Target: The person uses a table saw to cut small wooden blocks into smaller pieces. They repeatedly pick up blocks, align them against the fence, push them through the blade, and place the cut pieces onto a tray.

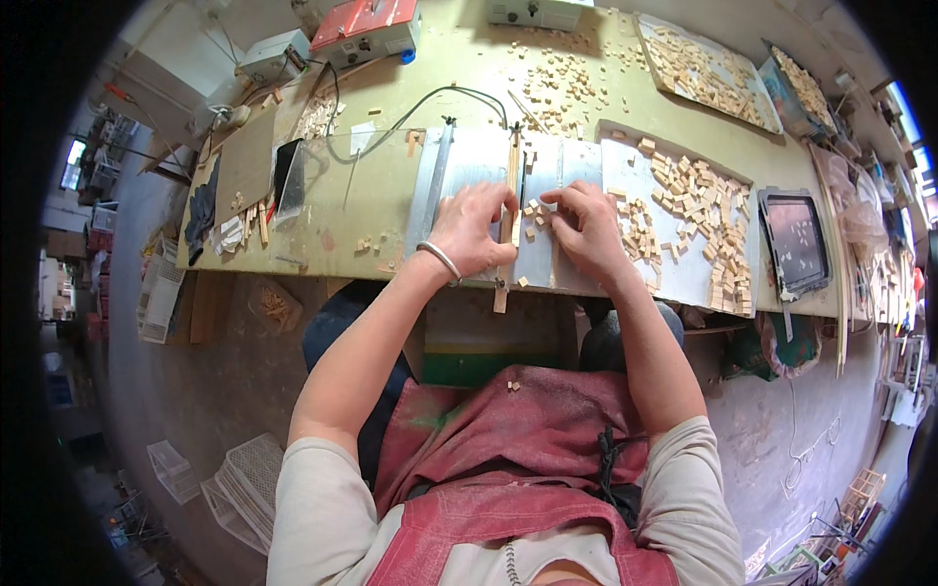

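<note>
My left hand [472,229] is bent over a narrow wooden strip [506,223] in a metal-topped jig, its index finger and thumb closed against the strip. The strip's lower end sticks out past the table's front edge. Just to the right, my right hand [589,230] is curled with thumb and index finger apart, and nothing shows between them. Several small wooden blocks [532,232] lie on the metal surface between my hands. Under my palms the other fingertips are partly hidden.
A shallow tray [684,285] of small wooden blocks stands right of my right hand. Farther off are another block-filled tray [762,115], scattered blocks [567,88] and a red-topped box [363,27]. A clear sheet [376,186] lies to the left, a black frame [794,239] to the right.
</note>
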Motion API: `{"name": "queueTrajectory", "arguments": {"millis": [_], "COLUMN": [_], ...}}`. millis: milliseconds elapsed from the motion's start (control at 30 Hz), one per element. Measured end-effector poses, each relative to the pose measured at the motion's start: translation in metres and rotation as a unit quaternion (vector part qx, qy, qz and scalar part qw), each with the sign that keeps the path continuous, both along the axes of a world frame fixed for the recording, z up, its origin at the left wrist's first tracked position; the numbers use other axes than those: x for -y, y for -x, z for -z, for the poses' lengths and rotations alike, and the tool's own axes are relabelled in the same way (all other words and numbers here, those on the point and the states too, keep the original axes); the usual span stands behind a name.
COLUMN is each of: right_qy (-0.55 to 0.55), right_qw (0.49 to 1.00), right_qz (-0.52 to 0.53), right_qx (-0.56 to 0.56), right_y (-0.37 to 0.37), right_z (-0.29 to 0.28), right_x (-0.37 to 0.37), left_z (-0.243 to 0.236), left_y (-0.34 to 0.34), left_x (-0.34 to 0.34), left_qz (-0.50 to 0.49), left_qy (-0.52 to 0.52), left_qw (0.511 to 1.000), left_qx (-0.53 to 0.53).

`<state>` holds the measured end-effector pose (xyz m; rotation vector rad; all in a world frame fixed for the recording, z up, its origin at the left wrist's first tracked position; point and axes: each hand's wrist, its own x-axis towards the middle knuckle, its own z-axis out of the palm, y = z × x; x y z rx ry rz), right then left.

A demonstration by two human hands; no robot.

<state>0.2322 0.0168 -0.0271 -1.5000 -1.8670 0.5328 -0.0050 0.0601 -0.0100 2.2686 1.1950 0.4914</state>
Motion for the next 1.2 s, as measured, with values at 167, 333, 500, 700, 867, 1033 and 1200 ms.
{"name": "queueTrajectory", "arguments": {"millis": [167, 333, 500, 700, 867, 1033, 1200], "right_qy": [0.022, 0.004, -0.005, 0.066, 0.069, 0.046, 0.009], "right_qw": [0.998, 1.000, 1.000, 0.997, 0.997, 0.998, 1.000], "right_qz": [-0.011, 0.004, 0.009, -0.010, -0.004, 0.052, -0.008], "right_qx": [-0.052, -0.027, -0.007, -0.023, -0.026, -0.008, -0.022], "right_y": [0.004, 0.010, 0.013, 0.015, 0.017, 0.004, 0.001], "right_z": [-0.003, -0.001, -0.002, -0.006, -0.003, -0.009, -0.029], "right_x": [-0.005, -0.011, -0.011, -0.012, -0.014, -0.001, 0.016], "left_z": [-0.007, -0.008, -0.010, -0.007, -0.007, -0.006, -0.011], "left_y": [0.002, 0.005, 0.005, 0.005, 0.004, 0.008, 0.017], "left_x": [0.005, 0.009, 0.009, 0.008, 0.008, 0.011, 0.017], "left_qz": [0.014, 0.021, 0.012, 0.010, 0.015, 0.017, 0.017], "left_qy": [0.024, 0.040, 0.052, 0.039, 0.032, 0.058, 0.100], "left_qw": [1.000, 0.999, 0.999, 0.999, 0.999, 0.998, 0.990], "left_qx": [-0.012, -0.003, 0.001, -0.001, -0.001, 0.025, 0.098]}}
